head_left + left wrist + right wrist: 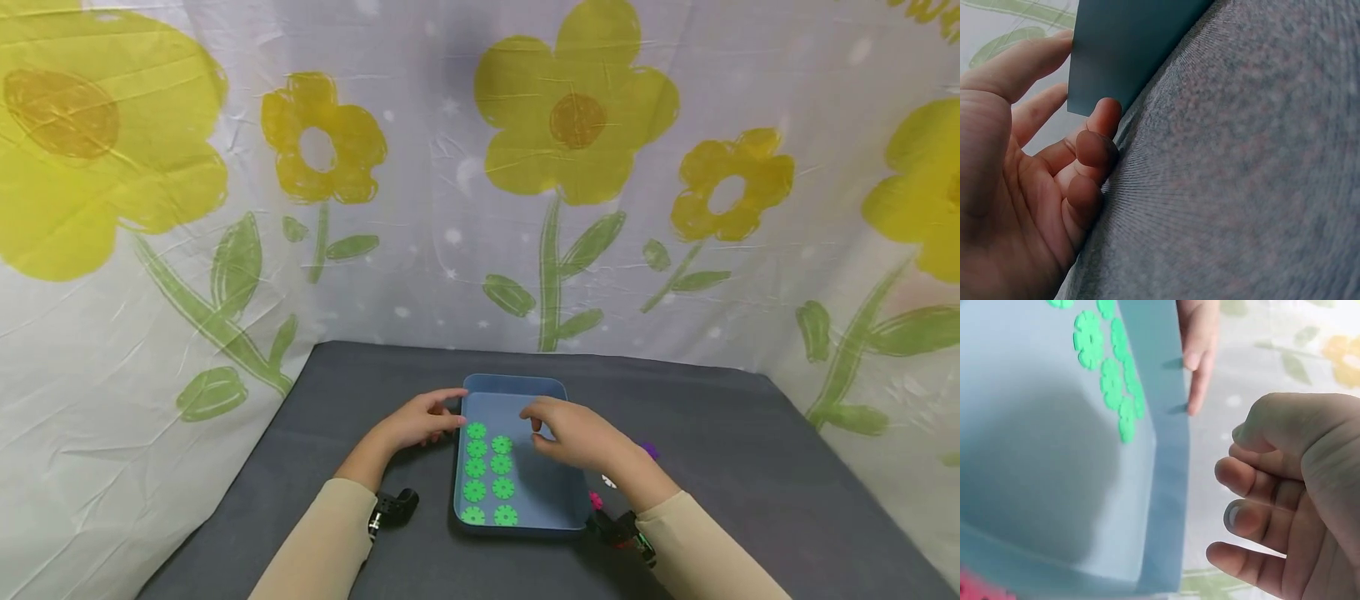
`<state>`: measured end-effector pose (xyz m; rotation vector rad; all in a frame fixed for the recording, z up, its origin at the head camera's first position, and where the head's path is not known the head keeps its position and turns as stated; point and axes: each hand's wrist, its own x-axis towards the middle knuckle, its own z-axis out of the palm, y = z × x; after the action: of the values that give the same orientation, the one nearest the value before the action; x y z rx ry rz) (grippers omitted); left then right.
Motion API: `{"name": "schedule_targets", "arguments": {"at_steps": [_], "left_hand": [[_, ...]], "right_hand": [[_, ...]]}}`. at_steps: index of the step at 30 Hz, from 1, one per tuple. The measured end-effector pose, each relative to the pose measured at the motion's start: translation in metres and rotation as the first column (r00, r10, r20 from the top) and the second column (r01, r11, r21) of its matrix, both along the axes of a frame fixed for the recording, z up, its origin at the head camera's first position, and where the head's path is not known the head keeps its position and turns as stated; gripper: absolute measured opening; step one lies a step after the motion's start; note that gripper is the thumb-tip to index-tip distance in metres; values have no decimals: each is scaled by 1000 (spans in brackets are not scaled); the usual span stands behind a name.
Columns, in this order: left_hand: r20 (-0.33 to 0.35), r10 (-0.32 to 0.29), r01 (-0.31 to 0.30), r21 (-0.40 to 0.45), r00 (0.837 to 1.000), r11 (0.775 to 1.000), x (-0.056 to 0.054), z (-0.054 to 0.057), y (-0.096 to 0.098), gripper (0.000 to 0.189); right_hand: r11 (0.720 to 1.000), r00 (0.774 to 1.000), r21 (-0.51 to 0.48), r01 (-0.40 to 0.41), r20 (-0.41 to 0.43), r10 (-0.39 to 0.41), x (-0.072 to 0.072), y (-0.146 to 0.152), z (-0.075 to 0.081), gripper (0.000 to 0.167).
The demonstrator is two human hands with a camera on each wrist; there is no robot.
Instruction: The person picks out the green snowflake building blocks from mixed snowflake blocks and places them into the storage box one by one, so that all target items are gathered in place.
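A blue rectangular tray point(515, 385) lies on the dark cloth. Several green notched plastic discs point(476, 448), shaped like snowflakes, form two columns along its left side. At the left rim is my left hand point(416, 419), thumb and index finger extended with their tips right at the edge. The left wrist view shows this hand's point(1022, 169) other fingers bent below the tray wall. My right hand point(573, 433) hovers over the tray's right half, fingers loosely bent. Nothing shows between the fingers of this hand point(1285, 494) in the right wrist view.
Right of the tray, partly behind my right forearm, are a purple piece point(649, 451), a white piece point(608, 481) and a pink piece point(596, 500). Dark cloth point(720, 433) covers the table. A flower-printed curtain point(420, 250) stands behind it and at both sides.
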<state>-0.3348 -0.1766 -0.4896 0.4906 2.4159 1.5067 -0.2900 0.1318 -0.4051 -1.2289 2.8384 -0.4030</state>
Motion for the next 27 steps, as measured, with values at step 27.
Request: {"name": "schedule_targets", "arguments": {"at_steps": [27], "left_hand": [[-8, 10, -11, -27, 1000, 1000, -3, -3, -3, 62]], "right_hand": [[986, 984, -71, 150, 108, -142, 58, 120, -10, 18]]}}
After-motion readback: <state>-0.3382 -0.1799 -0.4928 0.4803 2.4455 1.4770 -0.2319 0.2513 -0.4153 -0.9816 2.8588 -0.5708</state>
